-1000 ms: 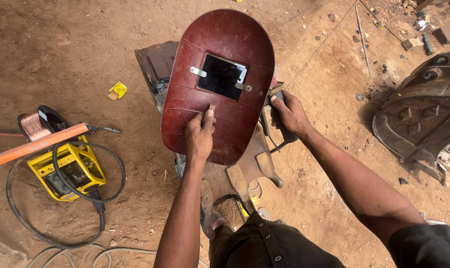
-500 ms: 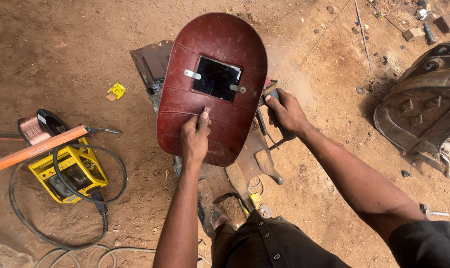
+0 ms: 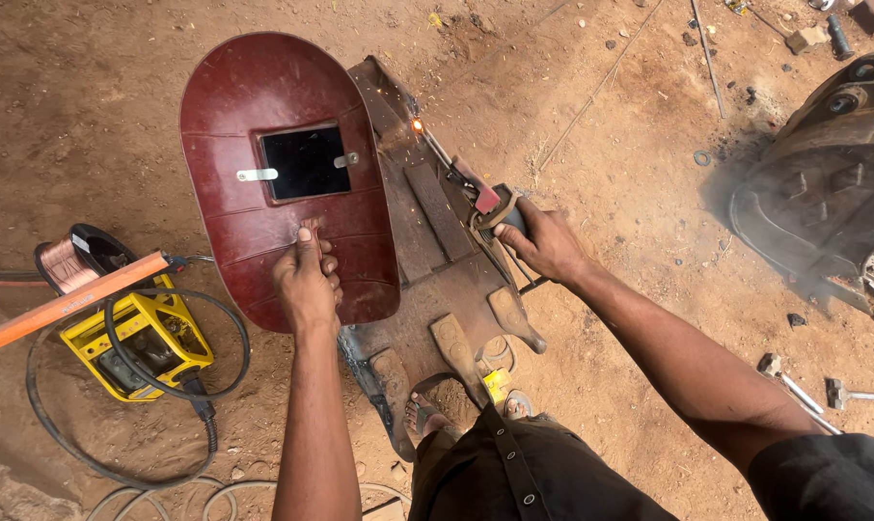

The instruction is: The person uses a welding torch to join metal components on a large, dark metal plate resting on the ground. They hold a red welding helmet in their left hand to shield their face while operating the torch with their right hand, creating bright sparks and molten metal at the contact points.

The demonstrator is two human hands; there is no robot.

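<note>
My left hand (image 3: pixel 307 280) grips the handle of a dark red welding shield (image 3: pixel 283 164) with a small dark window, held out to the left above the ground. My right hand (image 3: pixel 545 241) is closed around an electrode holder (image 3: pixel 490 205). Its thin rod reaches up-left to a bright spark (image 3: pixel 418 125) on a rusty steel part (image 3: pixel 437 260) lying on the dirt. Small sparks scatter around that point. My sandalled feet (image 3: pixel 427 415) stand at the part's near end.
A yellow welding machine (image 3: pixel 138 338) with a looped black cable (image 3: pixel 119 453) sits at the left, beside a copper wire spool (image 3: pixel 66 260) and an orange bar (image 3: pixel 66 304). An excavator bucket (image 3: pixel 833 183) lies right, smoke drifting before it. Hammers (image 3: pixel 847 394) lie nearby.
The shield has swung left, off the steel part, which now shows. My right hand brought the rod to the part's far end and a spark has lit, with smoke at the right.
</note>
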